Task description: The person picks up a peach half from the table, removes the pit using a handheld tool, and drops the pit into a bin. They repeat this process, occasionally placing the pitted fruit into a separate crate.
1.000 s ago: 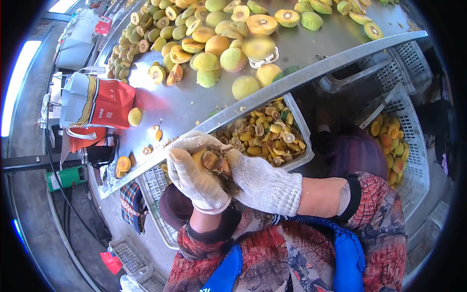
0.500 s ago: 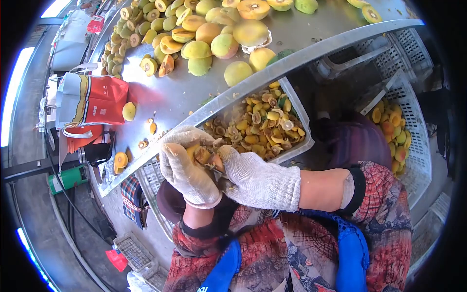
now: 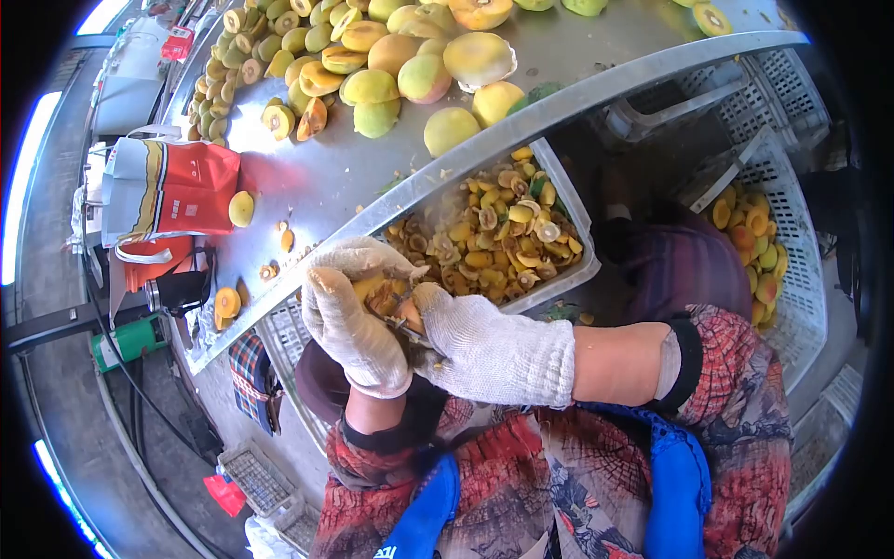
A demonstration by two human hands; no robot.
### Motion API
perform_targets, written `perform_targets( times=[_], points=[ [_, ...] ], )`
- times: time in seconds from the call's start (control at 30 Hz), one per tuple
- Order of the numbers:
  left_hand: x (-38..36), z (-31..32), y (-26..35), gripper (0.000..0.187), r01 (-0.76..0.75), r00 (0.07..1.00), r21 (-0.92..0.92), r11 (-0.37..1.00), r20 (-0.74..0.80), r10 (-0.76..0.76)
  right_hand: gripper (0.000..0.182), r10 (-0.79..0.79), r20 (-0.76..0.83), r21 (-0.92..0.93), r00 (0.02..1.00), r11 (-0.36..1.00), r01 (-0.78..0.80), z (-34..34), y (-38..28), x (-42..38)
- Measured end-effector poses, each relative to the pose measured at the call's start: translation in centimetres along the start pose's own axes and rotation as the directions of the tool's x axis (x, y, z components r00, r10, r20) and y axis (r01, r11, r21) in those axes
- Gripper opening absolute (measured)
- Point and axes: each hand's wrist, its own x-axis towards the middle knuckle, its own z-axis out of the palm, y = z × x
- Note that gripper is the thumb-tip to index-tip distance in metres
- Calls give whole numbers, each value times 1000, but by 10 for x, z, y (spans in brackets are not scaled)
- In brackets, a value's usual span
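Note:
My left hand (image 3: 354,317), in a whitish knit glove, is curled round a yellow-brown fruit piece (image 3: 380,294) at the table's near edge. From the right, my right hand (image 3: 484,345), gloved too, presses up against that fruit with a small tool (image 3: 408,325); its thumb lies along the fruit, and most of the tool is hidden. Just beyond the hands sits a pale crate (image 3: 585,224) filled with yellow and brown fruit scraps (image 3: 480,233).
Many cut and whole fruits (image 3: 372,86) lie on the metal table (image 3: 326,186), with a red and white bag (image 3: 191,191) at its left. A white basket (image 3: 805,279) of fruit halves stands at the right. The table's raised rim crosses diagonally.
Both hands have stayed together at the fruit, with a slight shift of the tool and fingers. The whole view has moved a little.

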Motion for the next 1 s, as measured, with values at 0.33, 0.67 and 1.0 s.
perform_targets(
  times=[0.33,0.67,1.0],
  points=[
    [20,-25,11,47,183,897,109,977,389,-212,43,84,61,-10,995,996,-84,1,-5,-2],
    [33,-26,29,48,269,795,291,918,470,-383,38,304,313,270,900,879,-392,-17,-24,3],
    [14,-16,-2,52,312,897,-156,937,374,-237,30,180,670,594,720,452,-665,-33,-18,3]
  ],
)
